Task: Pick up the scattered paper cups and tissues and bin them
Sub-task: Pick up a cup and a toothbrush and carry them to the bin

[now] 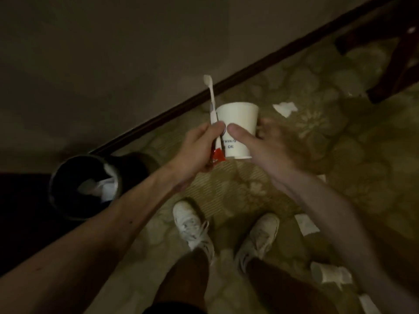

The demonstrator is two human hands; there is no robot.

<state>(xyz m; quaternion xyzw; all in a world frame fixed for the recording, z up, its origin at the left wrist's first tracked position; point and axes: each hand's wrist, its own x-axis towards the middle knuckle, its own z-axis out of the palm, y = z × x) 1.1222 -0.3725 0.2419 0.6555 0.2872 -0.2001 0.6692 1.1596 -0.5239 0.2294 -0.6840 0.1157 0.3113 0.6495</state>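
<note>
Cup (238, 123), white paper with printed letters, is held upright above the carpet (340, 155) in front of the person. The right hand (267, 143) grips it, thumb across the front and fingers curled behind. Touching the cup's left side, the left hand (199, 148) pinches a toothbrush (211, 96) and a red packet (218, 156). A dark bin (53, 191) stands to the left by the wall, with white tissue inside. A floor tissue (285, 108) lies beyond the cup. A second cup (326, 273) lies on its side at lower right.

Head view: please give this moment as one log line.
left hand: holds toothbrush, red packet | right hand: holds paper cup | bin: at left | carpet: tissue, second cup
</note>
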